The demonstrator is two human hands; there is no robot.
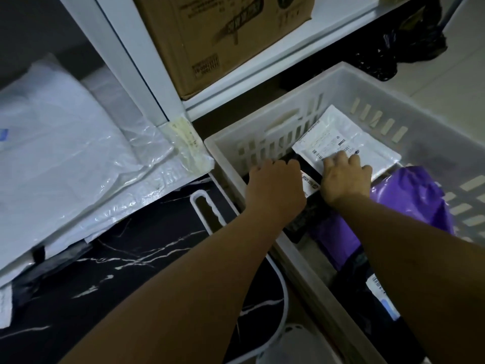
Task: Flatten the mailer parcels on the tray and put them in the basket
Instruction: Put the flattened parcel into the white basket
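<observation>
Black marble-patterned tray [110, 264] fills the near left, its white rim curving past the forearms, with a stack of white mailer parcels [60, 158] still lying over its far left part, puffy and not yet pressed flat. Just right of the tray's edge stands the white slotted basket [388, 101], its near-left corner touching the tray side. Both hands are down inside it. The left hand [274, 185] sits by the basket's left wall with knuckles up and fingers curled over the end of a black parcel [309, 206]; whether it truly grips is not shown, since the fingertips are hidden. The right hand [345, 177] lies with spread, fairly straight fingers pressing on a white labelled mailer [343, 137], which rests tilted against the far-left wall. A purple parcel [409, 195] bulges along the right side under the right forearm. The step in hand looks like settling parcels in the basket; it would go best by pushing the white mailer down flat off the wall so that it lies level on the pile. Free room remains toward the basket's far-right corner. Above, a shelf edge and a cardboard box [223, 35] overhang the far-left rim, so lifting out should go toward the person.
</observation>
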